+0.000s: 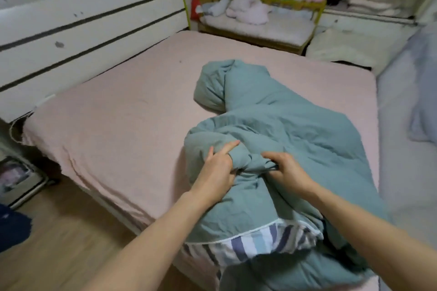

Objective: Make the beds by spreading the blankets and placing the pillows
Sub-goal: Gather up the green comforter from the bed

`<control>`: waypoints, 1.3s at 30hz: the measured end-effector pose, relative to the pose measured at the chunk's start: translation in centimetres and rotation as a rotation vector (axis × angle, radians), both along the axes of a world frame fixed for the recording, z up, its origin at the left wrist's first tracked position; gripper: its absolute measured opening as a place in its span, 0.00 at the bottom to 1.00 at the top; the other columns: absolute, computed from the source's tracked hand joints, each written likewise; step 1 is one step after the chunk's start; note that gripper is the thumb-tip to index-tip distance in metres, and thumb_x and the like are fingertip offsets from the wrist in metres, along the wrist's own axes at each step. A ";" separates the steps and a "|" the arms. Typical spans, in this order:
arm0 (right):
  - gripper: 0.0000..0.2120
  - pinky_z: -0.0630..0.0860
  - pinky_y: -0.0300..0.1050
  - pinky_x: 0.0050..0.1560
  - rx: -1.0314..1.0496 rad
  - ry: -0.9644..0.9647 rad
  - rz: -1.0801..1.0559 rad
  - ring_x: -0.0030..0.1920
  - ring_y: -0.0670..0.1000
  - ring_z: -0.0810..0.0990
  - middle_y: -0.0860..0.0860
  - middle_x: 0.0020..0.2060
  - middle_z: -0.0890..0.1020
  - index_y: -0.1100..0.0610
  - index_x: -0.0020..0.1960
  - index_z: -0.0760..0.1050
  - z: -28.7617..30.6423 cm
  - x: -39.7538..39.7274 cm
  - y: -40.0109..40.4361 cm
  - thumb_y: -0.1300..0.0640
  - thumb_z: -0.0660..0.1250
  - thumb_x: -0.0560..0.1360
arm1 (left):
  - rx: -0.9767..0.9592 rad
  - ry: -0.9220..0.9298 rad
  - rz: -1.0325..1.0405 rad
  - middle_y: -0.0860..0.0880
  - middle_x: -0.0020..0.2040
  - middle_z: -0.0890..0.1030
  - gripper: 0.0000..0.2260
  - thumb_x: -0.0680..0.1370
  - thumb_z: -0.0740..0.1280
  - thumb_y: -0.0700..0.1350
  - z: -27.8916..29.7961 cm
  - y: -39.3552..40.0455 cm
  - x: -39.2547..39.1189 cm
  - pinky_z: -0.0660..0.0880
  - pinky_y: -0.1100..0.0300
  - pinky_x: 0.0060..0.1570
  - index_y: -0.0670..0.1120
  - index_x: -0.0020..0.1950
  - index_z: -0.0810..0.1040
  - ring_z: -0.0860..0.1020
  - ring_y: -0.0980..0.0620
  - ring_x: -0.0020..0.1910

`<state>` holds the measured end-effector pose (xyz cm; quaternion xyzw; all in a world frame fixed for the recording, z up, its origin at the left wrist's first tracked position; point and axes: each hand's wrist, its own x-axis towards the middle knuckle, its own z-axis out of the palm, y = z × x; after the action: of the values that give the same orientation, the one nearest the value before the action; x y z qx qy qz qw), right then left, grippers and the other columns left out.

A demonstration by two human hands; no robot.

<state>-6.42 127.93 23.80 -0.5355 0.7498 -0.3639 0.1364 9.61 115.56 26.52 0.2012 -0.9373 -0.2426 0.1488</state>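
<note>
A teal blanket (272,116) with a striped underside lies bunched in a long heap on the right half of the pink bed (123,111). My left hand (217,168) grips a fold of the blanket near its middle, index finger stretched out over the cloth. Just to its right, my right hand (287,169) clutches another fold of the same blanket. A cream pillow (345,47) lies beyond the bed's far right corner.
A white headboard (89,23) stands at the left. A small cot (257,23) with pink bedding and toys sits at the far side. A second bed with pale blue cover (406,125) adjoins on the right. Wood floor (59,238) is at lower left.
</note>
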 end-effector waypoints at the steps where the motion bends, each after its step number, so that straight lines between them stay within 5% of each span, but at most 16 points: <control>1: 0.12 0.77 0.46 0.43 -0.043 -0.064 -0.080 0.42 0.40 0.80 0.47 0.37 0.84 0.54 0.42 0.79 -0.1 -0.1 -0.7 0.54 0.61 0.63 | 0.122 0.121 0.060 0.45 0.75 0.61 0.26 0.74 0.67 0.35 0.1 -0.2 0.0 0.48 0.71 0.71 0.36 0.71 0.65 0.63 0.51 0.72; 2: 0.10 0.77 0.48 0.42 -0.084 -0.119 -0.163 0.41 0.40 0.79 0.49 0.35 0.84 0.57 0.41 0.79 -0.2 -0.3 -1.3 0.56 0.62 0.63 | 0.231 0.226 0.132 0.42 0.74 0.62 0.29 0.72 0.70 0.36 0.3 -0.4 -0.3 0.49 0.78 0.67 0.35 0.71 0.64 0.65 0.52 0.69; 4: 0.10 0.75 0.43 0.40 -0.147 -0.194 -0.342 0.37 0.36 0.75 0.49 0.33 0.83 0.61 0.40 0.80 -0.2 -1.3 -2.3 0.60 0.63 0.63 | 0.375 0.314 0.188 0.41 0.73 0.61 0.42 0.67 0.78 0.46 0.5 -0.9 -1.6 0.54 0.73 0.69 0.41 0.72 0.57 0.64 0.54 0.67; 6: 0.09 0.69 0.32 0.35 -0.167 -0.208 -0.453 0.33 0.32 0.72 0.41 0.27 0.79 0.61 0.38 0.80 0.3 -2.1 -2.4 0.61 0.62 0.62 | 0.326 0.143 0.130 0.43 0.77 0.51 0.57 0.59 0.79 0.60 0.0 -1.3 -3.3 0.51 0.55 0.76 0.48 0.75 0.46 0.52 0.50 0.76; 9: 0.11 0.66 0.28 0.32 -0.181 -0.247 -0.487 0.30 0.32 0.70 0.39 0.24 0.75 0.49 0.32 0.74 1.0 -3.1 -2.4 0.65 0.64 0.64 | 0.126 -0.212 0.007 0.50 0.78 0.37 0.70 0.54 0.75 0.69 -1.5 -3.3 -6.7 0.34 0.48 0.74 0.48 0.74 0.26 0.34 0.48 0.76; 12: 0.10 0.67 0.36 0.33 -0.125 -0.168 -0.371 0.31 0.36 0.71 0.41 0.25 0.75 0.47 0.31 0.70 1.1 -3.5 -3.9 0.62 0.62 0.64 | 0.070 -0.382 -0.091 0.51 0.77 0.59 0.60 0.62 0.71 0.65 -3.9 -5.4 -10.3 0.40 0.45 0.73 0.48 0.77 0.32 0.56 0.51 0.76; 14: 0.04 0.64 0.41 0.32 0.013 -0.042 -0.270 0.31 0.42 0.71 0.46 0.25 0.72 0.51 0.31 0.67 0.4 -4.6 -5.0 0.57 0.60 0.63 | -0.006 -0.508 -0.149 0.49 0.68 0.74 0.41 0.68 0.68 0.61 -5.3 -6.7 -12.4 0.57 0.48 0.71 0.47 0.76 0.58 0.71 0.48 0.68; 16: 0.02 0.62 0.43 0.33 0.220 0.074 -0.121 0.36 0.50 0.75 0.50 0.31 0.76 0.53 0.36 0.70 -0.2 -6.2 -6.2 0.55 0.63 0.66 | -0.134 -0.592 -0.190 0.45 0.60 0.79 0.20 0.73 0.66 0.56 -6.2 -7.9 -14.0 0.72 0.53 0.58 0.48 0.61 0.75 0.77 0.44 0.60; 18: 0.09 0.64 0.43 0.38 0.507 0.113 0.048 0.45 0.55 0.77 0.54 0.43 0.80 0.55 0.47 0.74 -0.1 -8.2 -7.2 0.54 0.70 0.69 | -0.335 -0.665 -0.272 0.45 0.58 0.79 0.11 0.76 0.64 0.49 -6.1 -8.9 -15.5 0.73 0.53 0.53 0.49 0.56 0.76 0.77 0.43 0.59; 20: 0.20 0.67 0.41 0.42 0.701 -0.072 0.100 0.45 0.49 0.76 0.51 0.48 0.79 0.56 0.56 0.75 -0.4 -11.9 -7.9 0.51 0.75 0.69 | -0.507 -0.696 -0.363 0.46 0.58 0.79 0.10 0.77 0.60 0.43 -6.2 -10.2 -18.2 0.72 0.54 0.52 0.49 0.56 0.76 0.77 0.44 0.60; 23: 0.17 0.69 0.35 0.42 0.485 -0.248 -0.172 0.38 0.40 0.76 0.49 0.47 0.81 0.57 0.55 0.78 -2.0 -18.9 -9.4 0.49 0.74 0.70 | -0.620 -0.621 -0.368 0.46 0.57 0.80 0.11 0.79 0.58 0.43 -6.1 -12.4 -23.9 0.72 0.55 0.51 0.49 0.57 0.77 0.78 0.46 0.59; 25: 0.22 0.69 0.38 0.51 0.422 -0.136 -0.434 0.52 0.48 0.78 0.53 0.57 0.79 0.58 0.61 0.74 -3.7 -23.2 -10.3 0.51 0.73 0.71 | -0.648 -0.541 -0.377 0.47 0.57 0.81 0.12 0.79 0.57 0.44 -6.1 -13.3 -27.1 0.72 0.56 0.50 0.49 0.58 0.77 0.78 0.46 0.59; 29: 0.41 0.63 0.51 0.70 0.655 0.099 -0.570 0.72 0.59 0.61 0.57 0.73 0.61 0.55 0.73 0.60 -7.6 -30.9 -11.3 0.49 0.76 0.65 | -0.656 -0.485 -0.407 0.47 0.56 0.80 0.11 0.79 0.58 0.45 -7.1 -13.5 -32.0 0.71 0.57 0.50 0.49 0.58 0.77 0.78 0.46 0.58; 34: 0.53 0.39 0.59 0.74 0.901 0.298 -0.590 0.77 0.58 0.38 0.56 0.77 0.40 0.50 0.76 0.53 -11.7 -37.2 -10.6 0.39 0.77 0.59 | -0.636 -0.538 -0.478 0.47 0.58 0.79 0.11 0.80 0.57 0.43 -9.7 -13.1 -34.5 0.71 0.56 0.50 0.49 0.59 0.75 0.77 0.45 0.60; 37: 0.42 0.40 0.66 0.72 1.008 0.075 -0.673 0.76 0.60 0.51 0.58 0.75 0.57 0.52 0.71 0.63 -14.5 -38.7 -10.2 0.37 0.73 0.63 | -0.592 -0.520 -0.481 0.48 0.57 0.78 0.11 0.79 0.58 0.44 -10.3 -13.5 -35.5 0.71 0.56 0.50 0.50 0.59 0.75 0.77 0.46 0.60; 39: 0.23 0.58 0.66 0.70 0.823 -0.174 -0.791 0.66 0.61 0.70 0.58 0.64 0.75 0.54 0.58 0.73 -15.8 -38.2 -9.8 0.44 0.70 0.69 | -0.553 -0.503 -0.482 0.48 0.56 0.77 0.10 0.78 0.59 0.43 -10.2 -13.5 -36.2 0.71 0.56 0.49 0.50 0.57 0.76 0.76 0.45 0.59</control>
<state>-44.60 118.16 8.04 -0.0852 0.9588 -0.1083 0.2484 -26.56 102.08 16.32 -0.0176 -0.9941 0.0460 -0.0963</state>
